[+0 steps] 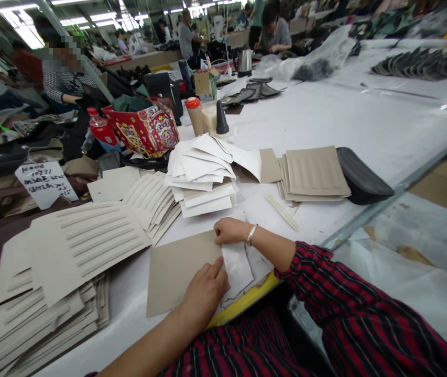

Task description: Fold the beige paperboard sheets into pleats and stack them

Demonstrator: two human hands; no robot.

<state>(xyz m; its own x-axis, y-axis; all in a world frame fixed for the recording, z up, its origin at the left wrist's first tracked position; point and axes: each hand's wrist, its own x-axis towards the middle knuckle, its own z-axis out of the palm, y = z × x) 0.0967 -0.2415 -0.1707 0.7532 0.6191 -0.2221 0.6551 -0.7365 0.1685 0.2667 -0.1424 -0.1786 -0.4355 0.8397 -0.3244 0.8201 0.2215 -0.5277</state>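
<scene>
A flat beige panel (180, 272) lies on the white table in front of me. My left hand (205, 290) rests on its right part, fingers stretched toward the edge of a white sheet (237, 267). At the panel's upper right corner, my right hand (229, 231), with a silver bracelet (251, 235) at the wrist, has its fingers curled together; what they hold, if anything, is hidden. Beyond the hands stands a pile of white pieces (203, 167). Ribbed beige panels (97, 235) are stacked at the left.
Further right are ribbed tan pieces (313, 170), dark curved pieces (360, 175) and thin pale strips (282, 212). A red patterned box (144, 128), a bottle (101, 128), an orange-lidded container (195, 116) and a black cone (221, 119) stand behind. Other people sit farther back.
</scene>
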